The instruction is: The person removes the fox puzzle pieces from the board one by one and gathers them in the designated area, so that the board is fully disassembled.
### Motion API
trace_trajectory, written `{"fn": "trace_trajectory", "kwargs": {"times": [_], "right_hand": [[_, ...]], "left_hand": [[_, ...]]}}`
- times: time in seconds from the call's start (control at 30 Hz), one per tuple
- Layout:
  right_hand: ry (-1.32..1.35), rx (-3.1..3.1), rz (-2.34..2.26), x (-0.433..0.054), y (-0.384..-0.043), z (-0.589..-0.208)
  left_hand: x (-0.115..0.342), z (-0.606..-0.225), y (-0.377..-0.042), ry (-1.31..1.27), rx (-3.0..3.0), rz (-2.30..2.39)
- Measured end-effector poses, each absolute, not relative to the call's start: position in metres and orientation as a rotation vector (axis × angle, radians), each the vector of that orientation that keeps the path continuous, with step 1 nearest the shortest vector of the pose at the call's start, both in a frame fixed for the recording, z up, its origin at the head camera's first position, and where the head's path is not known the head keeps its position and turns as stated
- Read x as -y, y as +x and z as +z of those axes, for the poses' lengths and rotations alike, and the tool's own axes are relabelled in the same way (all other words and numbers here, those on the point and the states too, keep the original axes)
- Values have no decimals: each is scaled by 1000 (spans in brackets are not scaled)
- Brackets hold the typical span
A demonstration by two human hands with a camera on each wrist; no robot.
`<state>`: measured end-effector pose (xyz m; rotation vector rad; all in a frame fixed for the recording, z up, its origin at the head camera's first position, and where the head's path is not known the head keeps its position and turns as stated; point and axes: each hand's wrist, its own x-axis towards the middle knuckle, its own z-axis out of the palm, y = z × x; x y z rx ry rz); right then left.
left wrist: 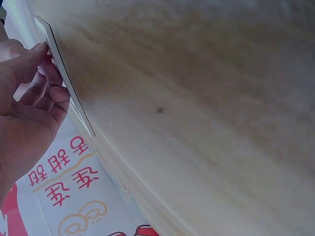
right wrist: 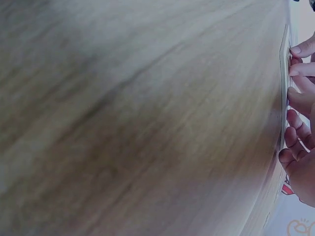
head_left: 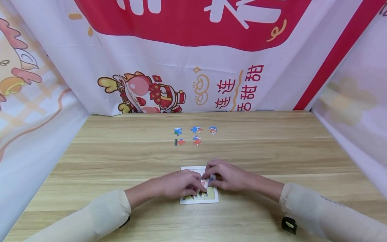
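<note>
A white-framed jigsaw tray (head_left: 199, 202) lies on the table, partly filled with yellow, white and pink pieces. From the left, my left hand (head_left: 181, 183) reaches over it, its index fingertip on the pieces near the middle and its thumb lower down. My right hand (head_left: 228, 174) comes in from the right side, with thumb and index finger about a blue puzzle piece (head_left: 210, 180) over the tray's right part. The hands hide much of the picture. In the left wrist view, the left hand (left wrist: 29, 98) is at the tray edge (left wrist: 69, 83); the right wrist view has fingers (right wrist: 298, 98) along the tray.
Several loose puzzle pieces lie in two rows farther back, among them a blue and green piece (head_left: 178, 130) and a red and blue one (head_left: 197, 141). The wooden table (head_left: 266, 148) meets a printed cloth (head_left: 181, 60) at the back, with cloth at both sides.
</note>
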<state>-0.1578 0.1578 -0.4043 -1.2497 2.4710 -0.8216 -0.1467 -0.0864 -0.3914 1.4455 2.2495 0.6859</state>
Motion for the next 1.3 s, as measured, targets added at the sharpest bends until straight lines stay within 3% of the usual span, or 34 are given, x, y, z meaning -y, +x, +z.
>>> {"fn": "trace_trajectory", "kwargs": {"times": [1.3], "right_hand": [[-1188, -2305, -972, -156, -172, -400]], "left_hand": [[89, -393, -155, 1309, -2120, 744]]}}
